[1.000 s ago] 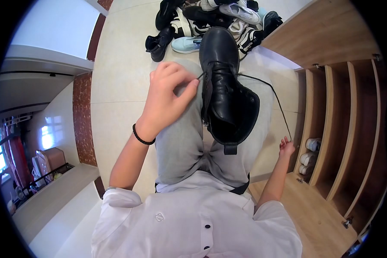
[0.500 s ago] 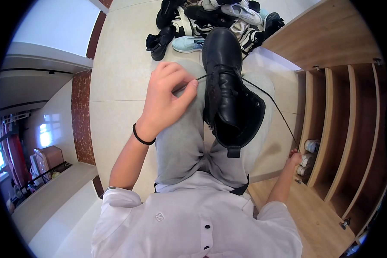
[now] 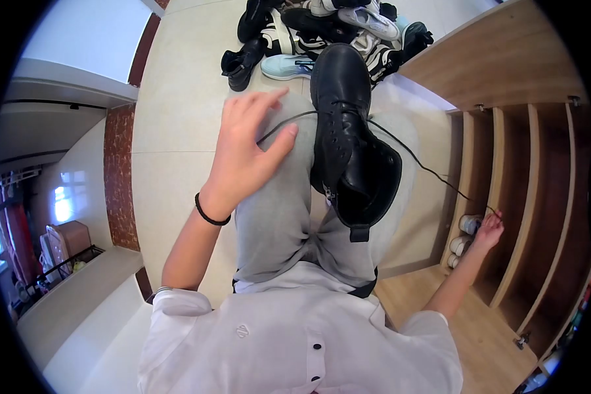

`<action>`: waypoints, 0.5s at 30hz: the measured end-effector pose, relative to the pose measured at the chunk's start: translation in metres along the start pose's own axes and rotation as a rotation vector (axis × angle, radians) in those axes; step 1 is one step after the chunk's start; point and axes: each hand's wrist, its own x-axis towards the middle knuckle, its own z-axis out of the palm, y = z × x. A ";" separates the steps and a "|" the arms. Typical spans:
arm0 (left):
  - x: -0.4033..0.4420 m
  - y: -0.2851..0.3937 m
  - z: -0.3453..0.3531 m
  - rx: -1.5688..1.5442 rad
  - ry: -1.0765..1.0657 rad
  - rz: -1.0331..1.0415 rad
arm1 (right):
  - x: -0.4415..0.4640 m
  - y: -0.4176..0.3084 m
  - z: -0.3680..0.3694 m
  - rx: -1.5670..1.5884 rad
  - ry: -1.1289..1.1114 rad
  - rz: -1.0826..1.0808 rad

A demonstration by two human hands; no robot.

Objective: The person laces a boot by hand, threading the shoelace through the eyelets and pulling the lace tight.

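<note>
An open wooden cabinet (image 3: 532,177) flanks my right side, beside the gray trousers (image 3: 272,226) I watch from afar. Beyond the knees, a jumble of shoes (image 3: 368,23) covers part of the floor. The black boot (image 3: 341,138) sits over the knees, toe toward the pile, collar gaping toward the white shirt (image 3: 276,341). My left hand (image 3: 246,141) hangs open beside it, thumb apart from fingers; my right hand (image 3: 489,231), near the cabinet's shelves, pinches the black lace (image 3: 427,169) stretching from the boot.
</note>
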 end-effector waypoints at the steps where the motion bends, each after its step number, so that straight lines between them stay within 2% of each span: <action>1: 0.002 0.003 0.001 0.036 0.071 0.019 | -0.003 -0.015 0.029 0.065 -0.077 -0.031; 3: 0.000 0.008 0.000 0.005 0.049 0.046 | -0.023 -0.040 0.092 0.090 -0.027 -0.112; 4: -0.002 0.012 -0.001 -0.023 0.023 0.073 | -0.018 -0.049 0.107 0.104 -0.147 -0.121; 5: -0.004 0.019 0.000 -0.026 0.024 0.071 | -0.019 -0.055 0.124 0.102 -0.149 -0.122; 7: -0.009 0.038 0.003 -0.432 -0.157 -0.127 | -0.034 -0.061 0.169 0.171 -0.712 -0.018; 9: -0.011 0.052 0.006 -0.453 -0.178 -0.134 | -0.100 -0.056 0.242 -0.006 -0.675 -0.022; 11: -0.013 0.059 0.014 -0.473 -0.201 -0.143 | -0.154 -0.042 0.291 -0.188 -0.829 -0.026; 13: -0.016 0.060 0.022 -0.303 -0.161 -0.154 | -0.187 -0.029 0.323 -0.345 -0.972 -0.003; 15: -0.017 0.056 0.022 -0.326 -0.160 -0.152 | -0.225 -0.019 0.351 -0.488 -1.038 -0.044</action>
